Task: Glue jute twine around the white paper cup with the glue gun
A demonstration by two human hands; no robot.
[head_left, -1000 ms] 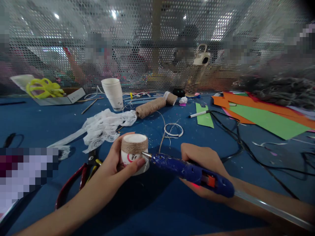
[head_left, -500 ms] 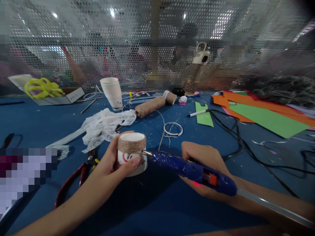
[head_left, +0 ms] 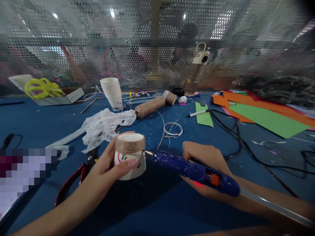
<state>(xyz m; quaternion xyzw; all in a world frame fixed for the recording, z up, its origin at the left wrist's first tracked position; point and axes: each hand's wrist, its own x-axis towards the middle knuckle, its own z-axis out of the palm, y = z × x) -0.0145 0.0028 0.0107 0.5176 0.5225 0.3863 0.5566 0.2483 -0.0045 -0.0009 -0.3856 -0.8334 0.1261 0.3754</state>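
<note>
My left hand (head_left: pixel 112 164) is closed around a white paper cup (head_left: pixel 136 168), its thumb across the printed front. Brown twine (head_left: pixel 130 146) is wound in a band near the cup's rim. In my right hand (head_left: pixel 204 157) is a blue hot glue gun (head_left: pixel 182 165) with an orange switch and a clear glue stick (head_left: pixel 275 206) out of its back. The gun's metal nozzle is at the cup's right side, just under the twine band. Beyond the cup lies a spool of twine (head_left: pixel 150 106), with a loose strand running toward the cup.
Behind my left hand lie white lace (head_left: pixel 100 126) and red-handled pliers (head_left: pixel 71 183). Stacked paper cups (head_left: pixel 111 93), a water bottle (head_left: pixel 195 73) and yellow scissors (head_left: pixel 41 88) stand farther back. Coloured paper (head_left: pixel 270 114) and black cables (head_left: pixel 242 144) lie to the right.
The cup has shifted slightly left and turned a little in my left hand. The glue gun stays close to it, its nozzle now nearer the cup's right edge.
</note>
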